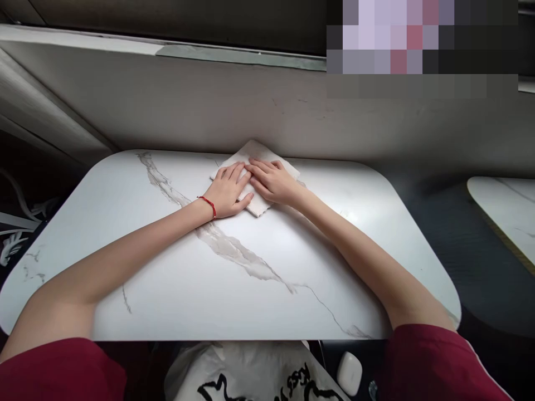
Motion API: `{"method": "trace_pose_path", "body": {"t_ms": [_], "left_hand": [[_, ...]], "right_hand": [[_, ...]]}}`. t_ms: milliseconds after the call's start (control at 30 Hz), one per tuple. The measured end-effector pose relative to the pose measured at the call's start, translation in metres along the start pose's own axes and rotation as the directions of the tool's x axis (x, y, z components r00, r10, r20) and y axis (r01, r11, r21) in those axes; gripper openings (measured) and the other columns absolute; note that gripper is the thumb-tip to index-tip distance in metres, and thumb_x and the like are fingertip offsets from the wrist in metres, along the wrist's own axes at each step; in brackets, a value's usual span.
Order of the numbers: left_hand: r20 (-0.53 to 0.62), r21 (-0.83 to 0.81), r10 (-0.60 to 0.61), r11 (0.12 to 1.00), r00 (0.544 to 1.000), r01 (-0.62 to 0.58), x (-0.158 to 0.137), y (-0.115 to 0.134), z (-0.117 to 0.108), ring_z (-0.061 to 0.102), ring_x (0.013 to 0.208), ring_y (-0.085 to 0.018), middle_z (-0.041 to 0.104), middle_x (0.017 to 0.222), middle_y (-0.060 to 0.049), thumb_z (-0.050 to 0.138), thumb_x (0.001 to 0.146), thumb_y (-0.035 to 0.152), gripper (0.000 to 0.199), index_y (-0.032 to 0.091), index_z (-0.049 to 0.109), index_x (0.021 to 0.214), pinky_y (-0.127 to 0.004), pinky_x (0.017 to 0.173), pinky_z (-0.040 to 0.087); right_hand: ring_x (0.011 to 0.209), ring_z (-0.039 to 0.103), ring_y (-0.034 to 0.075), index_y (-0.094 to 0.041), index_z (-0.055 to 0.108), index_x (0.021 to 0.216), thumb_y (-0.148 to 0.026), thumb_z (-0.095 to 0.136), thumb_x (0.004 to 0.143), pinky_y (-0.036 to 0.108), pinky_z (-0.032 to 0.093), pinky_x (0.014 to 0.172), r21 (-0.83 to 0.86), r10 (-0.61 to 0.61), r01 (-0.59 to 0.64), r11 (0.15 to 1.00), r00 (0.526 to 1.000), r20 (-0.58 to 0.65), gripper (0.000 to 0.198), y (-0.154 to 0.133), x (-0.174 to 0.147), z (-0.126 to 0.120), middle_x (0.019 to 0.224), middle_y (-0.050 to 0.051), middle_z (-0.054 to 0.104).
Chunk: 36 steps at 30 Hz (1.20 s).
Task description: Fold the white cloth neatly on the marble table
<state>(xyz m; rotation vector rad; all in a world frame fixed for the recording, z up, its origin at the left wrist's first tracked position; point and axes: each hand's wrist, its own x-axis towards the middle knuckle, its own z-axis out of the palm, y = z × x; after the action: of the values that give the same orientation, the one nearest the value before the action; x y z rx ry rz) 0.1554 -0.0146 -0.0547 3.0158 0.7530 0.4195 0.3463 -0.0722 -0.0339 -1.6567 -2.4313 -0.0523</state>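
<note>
Nearest the camera, two dark red sleeves (pixel 434 362) frame the bottom edge, and between them, below the table, lies white fabric with black lettering (pixel 259 379); the letters are cut off and curled, and only something like "Kiss" can be made out. Just to its right sits a small white rounded case (pixel 349 372).

The white marble-patterned table (pixel 167 262) with grey veins spreads out ahead, its far edge against a pale wall ledge (pixel 167 106). Both bare forearms stretch forward across it and meet near the far edge.

The left hand (pixel 229 190), with a thin red string bracelet (pixel 209 205) at the wrist, lies palm down with fingers straight and together, pressing flat on a folded off-white cloth (pixel 257 153). The right hand (pixel 271 181) rests flat on the same cloth too, fingers extended and pointing left, its fingertips touching those of the left hand. Neither hand grips anything; both are spread flat on the fabric.

The cloth sits at the far middle of the table, one corner pointing toward the wall, another poking out below the hands.

At the right, a second table (pixel 507 209) of the same pattern stands well apart.
</note>
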Motion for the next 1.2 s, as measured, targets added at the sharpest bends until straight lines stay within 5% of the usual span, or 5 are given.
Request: {"method": "trace_pose_path", "body": {"t_ms": [167, 367, 733, 1067, 1200], "left_hand": [[0.022, 0.033, 0.074, 0.997, 0.997, -0.074, -0.002, 0.004, -0.012, 0.041, 0.139, -0.038, 0.046, 0.149, -0.027, 0.039, 0.096, 0.041, 0.059, 0.002, 0.050, 0.139, -0.053, 0.112, 0.034], [0.041, -0.030, 0.165, 0.986, 0.986, -0.163, -0.015, 0.025, -0.029, 0.056, 0.107, -0.032, 0.063, 0.116, -0.018, 0.048, 0.087, 0.028, 0.032, 0.013, 0.064, 0.110, -0.044, 0.091, 0.049], [0.004, -0.006, 0.207, 0.978, 0.978, -0.207, -0.099, 0.123, -0.056, 0.057, 0.079, -0.025, 0.062, 0.079, -0.008, 0.052, 0.089, 0.033, 0.018, 0.019, 0.061, 0.092, -0.036, 0.062, 0.050], [-0.049, 0.188, 0.184, 0.967, 0.982, -0.172, -0.115, 0.123, -0.044, 0.057, 0.078, -0.024, 0.061, 0.081, -0.009, 0.053, 0.086, 0.031, 0.014, 0.018, 0.058, 0.086, -0.034, 0.062, 0.050], [-0.099, 0.275, 0.087, 0.960, 0.991, -0.057, -0.115, 0.101, -0.044, 0.058, 0.079, -0.024, 0.062, 0.084, -0.011, 0.046, 0.095, 0.029, 0.020, 0.016, 0.061, 0.094, -0.034, 0.063, 0.050]], "right_hand": [[0.102, 0.063, 0.029, -0.006, 0.064, 0.120, -0.020, 0.040, 0.096, 0.035, 0.037, 0.086, -0.137, 0.083, -0.064, 0.988, 0.987, 0.134, 0.036, -0.021, 0.006, -0.024, 0.115, 0.020, 0.070], [0.075, 0.061, 0.022, -0.012, 0.071, 0.094, -0.015, 0.047, 0.085, 0.030, 0.030, 0.058, -0.214, 0.189, -0.123, 0.969, 0.927, 0.325, 0.026, -0.062, -0.006, -0.064, 0.087, 0.014, 0.071], [0.050, 0.043, 0.009, -0.016, 0.066, 0.070, -0.018, 0.065, 0.078, 0.026, 0.030, 0.049, 0.089, -0.106, 0.058, 0.994, 0.603, 0.790, 0.008, -0.117, -0.044, -0.116, 0.058, -0.002, 0.055], [0.051, 0.036, 0.009, -0.015, 0.067, 0.075, -0.026, 0.062, 0.083, 0.025, 0.030, 0.050, 0.043, -0.078, 0.069, 0.997, 0.662, 0.745, 0.015, -0.137, -0.057, -0.119, 0.057, -0.002, 0.052], [0.060, 0.048, 0.012, -0.013, 0.066, 0.090, -0.030, 0.060, 0.085, 0.026, 0.035, 0.054, 0.078, -0.088, 0.047, 0.996, 0.700, 0.708, 0.019, -0.137, -0.042, -0.104, 0.077, 0.004, 0.065]]}}
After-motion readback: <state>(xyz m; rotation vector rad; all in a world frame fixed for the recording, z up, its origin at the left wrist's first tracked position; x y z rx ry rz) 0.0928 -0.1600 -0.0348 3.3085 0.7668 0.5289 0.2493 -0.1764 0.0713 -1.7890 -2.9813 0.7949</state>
